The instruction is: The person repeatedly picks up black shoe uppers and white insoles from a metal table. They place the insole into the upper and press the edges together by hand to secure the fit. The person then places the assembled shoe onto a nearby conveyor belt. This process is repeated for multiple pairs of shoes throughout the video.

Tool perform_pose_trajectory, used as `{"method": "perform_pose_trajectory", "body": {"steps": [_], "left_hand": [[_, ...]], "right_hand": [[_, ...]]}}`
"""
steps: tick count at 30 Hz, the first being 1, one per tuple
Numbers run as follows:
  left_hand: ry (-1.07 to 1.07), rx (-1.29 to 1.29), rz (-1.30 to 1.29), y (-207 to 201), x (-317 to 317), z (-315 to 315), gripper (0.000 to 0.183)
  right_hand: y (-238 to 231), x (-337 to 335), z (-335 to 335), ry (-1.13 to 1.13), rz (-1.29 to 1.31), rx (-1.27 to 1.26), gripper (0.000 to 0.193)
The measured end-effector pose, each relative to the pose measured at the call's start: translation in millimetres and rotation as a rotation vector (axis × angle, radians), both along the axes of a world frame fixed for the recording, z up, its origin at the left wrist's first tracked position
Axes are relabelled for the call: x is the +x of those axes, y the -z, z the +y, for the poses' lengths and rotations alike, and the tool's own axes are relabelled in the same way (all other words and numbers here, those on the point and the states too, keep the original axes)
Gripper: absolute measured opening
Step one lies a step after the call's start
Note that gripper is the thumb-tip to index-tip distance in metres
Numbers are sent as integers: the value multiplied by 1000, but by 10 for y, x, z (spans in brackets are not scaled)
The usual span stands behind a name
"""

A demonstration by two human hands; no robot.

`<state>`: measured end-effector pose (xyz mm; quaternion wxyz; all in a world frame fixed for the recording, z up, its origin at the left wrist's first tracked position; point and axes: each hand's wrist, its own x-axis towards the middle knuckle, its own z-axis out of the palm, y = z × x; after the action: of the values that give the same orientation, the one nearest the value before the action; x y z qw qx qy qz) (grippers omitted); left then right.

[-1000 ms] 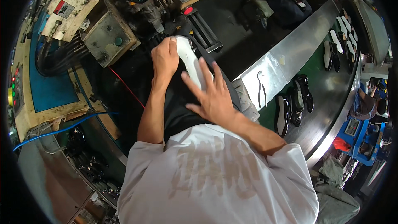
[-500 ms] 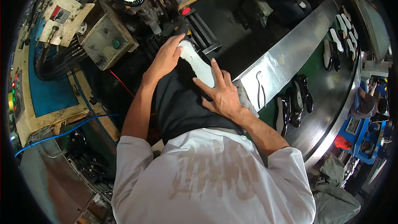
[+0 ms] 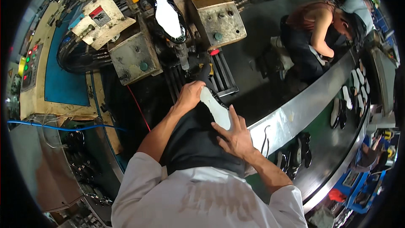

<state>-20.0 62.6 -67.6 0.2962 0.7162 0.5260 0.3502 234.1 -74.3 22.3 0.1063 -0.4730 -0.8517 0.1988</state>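
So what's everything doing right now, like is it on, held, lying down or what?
Held shoe: pale underside up
Left hand: gripping its far end
Right hand: thumb and fingers around its near end
Second shoe: on the machine, pale underside up, no hand on it
Panel lights: lit, red and green
Pliers-like tool: lying on the metal ledge; can't tell if open
Seated person: bent forward

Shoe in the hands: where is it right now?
In the head view, the held shoe is just right of centre, between the left hand at its far end and the right hand at its near end.
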Motion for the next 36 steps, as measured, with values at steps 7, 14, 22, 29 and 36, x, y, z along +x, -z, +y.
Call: {"method": "perform_pose_trajectory", "body": {"steps": [7, 14, 22, 29, 36], "left_hand": [[-189, -403, -626, -112, -883, 442, 28], [-225, -451, -1263, -1272, -1281, 2109, 46], [-213, -384, -1070, -1623, -1615, 868, 82], [-296, -332, -1355, -1266, -1795, -777, 105], [-385, -522, -1579, -777, -1778, -1470, 91]], "right_hand": [[-297, 62, 349, 84, 141, 37, 55], [-993, -305, 1445, 145, 131, 315, 61], [-1293, -1435, 2651, 46, 174, 393, 63], [-781, -2083, 3115, 84, 233, 359, 62], [-591, -2238, 2995, 136, 222, 401, 66]]}}
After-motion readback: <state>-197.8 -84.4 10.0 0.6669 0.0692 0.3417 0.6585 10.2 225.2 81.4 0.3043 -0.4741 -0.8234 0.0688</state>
